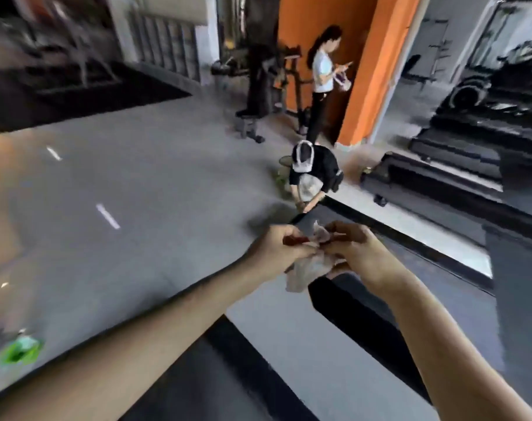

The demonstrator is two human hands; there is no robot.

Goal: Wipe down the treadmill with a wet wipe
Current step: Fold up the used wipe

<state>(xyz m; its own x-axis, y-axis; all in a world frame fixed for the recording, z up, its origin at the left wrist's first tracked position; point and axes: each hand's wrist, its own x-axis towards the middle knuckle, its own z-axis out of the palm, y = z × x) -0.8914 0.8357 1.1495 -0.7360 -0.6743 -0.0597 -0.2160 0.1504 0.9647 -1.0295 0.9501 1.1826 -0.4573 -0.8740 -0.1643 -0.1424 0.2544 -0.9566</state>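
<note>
Both my hands meet in front of me over the treadmill (365, 323), whose black handrail and dark deck run from the lower middle toward the right. My left hand (277, 253) and my right hand (359, 253) each pinch a small packet with red print and a pale crumpled wet wipe (307, 268), which hangs down between them. The picture is blurred, so I cannot tell whether wipe and wrapper are apart.
A person in black with a white cap (313, 174) crouches on the grey floor (137, 208) just beyond my hands. Another person in a white top (322, 83) stands by the orange wall (365, 71). More treadmills (471, 147) stand at the right. A green object (20, 349) lies at the lower left.
</note>
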